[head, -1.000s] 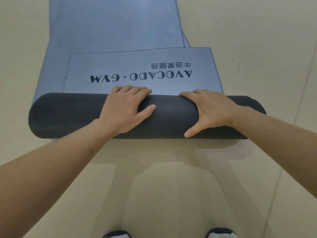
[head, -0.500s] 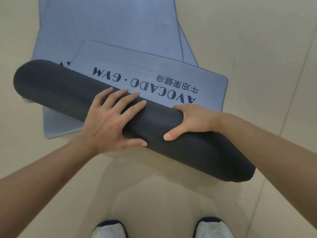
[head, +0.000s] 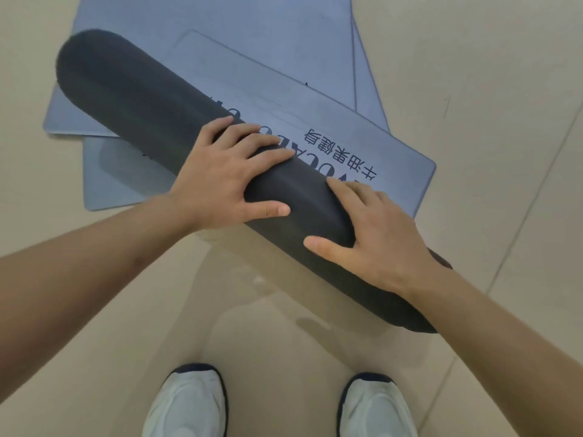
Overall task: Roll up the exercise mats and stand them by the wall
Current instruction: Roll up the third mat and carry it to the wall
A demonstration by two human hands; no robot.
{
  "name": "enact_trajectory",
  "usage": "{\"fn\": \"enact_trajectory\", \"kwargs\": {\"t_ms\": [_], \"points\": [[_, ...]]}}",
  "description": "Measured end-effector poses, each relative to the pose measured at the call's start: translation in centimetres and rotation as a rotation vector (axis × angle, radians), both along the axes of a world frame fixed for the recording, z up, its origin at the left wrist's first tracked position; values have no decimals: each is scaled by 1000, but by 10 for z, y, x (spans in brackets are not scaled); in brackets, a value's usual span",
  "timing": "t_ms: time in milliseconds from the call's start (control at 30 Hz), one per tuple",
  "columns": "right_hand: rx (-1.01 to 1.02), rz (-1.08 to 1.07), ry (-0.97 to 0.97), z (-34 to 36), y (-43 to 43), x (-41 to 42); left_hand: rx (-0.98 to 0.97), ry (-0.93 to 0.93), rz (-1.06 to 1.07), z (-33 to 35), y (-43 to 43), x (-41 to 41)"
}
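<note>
A dark grey rolled mat (head: 132, 99) lies diagonally from upper left to lower right, its loose blue end (head: 362, 143) with printed lettering flat on the floor beyond it. My left hand (head: 230, 175) presses on the roll's middle, fingers spread over the top and thumb on the near side. My right hand (head: 375, 234) grips the roll further right, fingers over it and thumb toward me. A second blue mat (head: 220, 23) lies flat underneath, reaching to the top of the view.
The beige tiled floor (head: 473, 58) surrounds the mats, with grout lines at the right. My two white shoes with dark trim (head: 189, 402) (head: 378, 405) stand at the bottom edge, close to the roll's near side.
The roll has swung further round, left end away, right end toward me. My right hand shifted from wrapping the far side to lying on top. The view dropped, showing more of my shoes.
</note>
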State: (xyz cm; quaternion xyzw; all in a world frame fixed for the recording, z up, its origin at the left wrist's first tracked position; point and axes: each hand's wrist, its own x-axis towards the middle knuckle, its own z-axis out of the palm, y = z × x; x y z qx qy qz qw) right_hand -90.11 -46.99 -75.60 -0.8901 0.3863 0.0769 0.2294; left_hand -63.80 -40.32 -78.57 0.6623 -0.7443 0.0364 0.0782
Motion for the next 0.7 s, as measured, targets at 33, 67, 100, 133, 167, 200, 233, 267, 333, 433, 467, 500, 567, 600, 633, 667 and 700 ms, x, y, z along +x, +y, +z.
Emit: {"fn": "enact_trajectory", "kwargs": {"t_ms": [33,67,100,133,167,200,233,267,333,433,467,500,567,600,633,667,700], "points": [[-23,15,67,1,3,-1,25,-6,-4,3,-7,0],[-35,21,133,2,4,-2,53,-17,-2,5,-13,0],[-39,14,178,2,2,-2,74,-30,10,7,-17,-1],[-36,0,192,2,-3,-1,78,-34,41,7,-20,-4],[-22,-16,183,1,-12,1,66,-16,99,7,-21,-8],[8,-30,165,0,-22,1,44,31,175,7,-20,-15],[57,-48,139,-1,-34,1,12,103,249,6,-18,-23],[116,-69,104,0,-45,0,-26,180,305,5,-14,-33],[228,-114,24,2,-63,-2,-80,297,367,0,-1,-50],[376,-151,-61,-3,-68,-1,-96,498,476,-9,24,-71],[440,-174,-95,-8,-63,-2,-74,603,542,-11,33,-79],[520,-211,-136,-14,-55,-2,-44,716,615,-12,40,-86],[693,-311,-239,-28,-27,-3,4,860,720,-15,51,-96],[748,-358,-290,-35,-11,-2,-1,873,738,-16,55,-97],[769,-397,-328,-40,5,0,-13,869,739,-18,58,-96],[757,-426,-352,-43,18,2,-22,859,734,-19,61,-93],[718,-437,-362,-44,28,5,-22,854,730,-20,64,-90]]}}
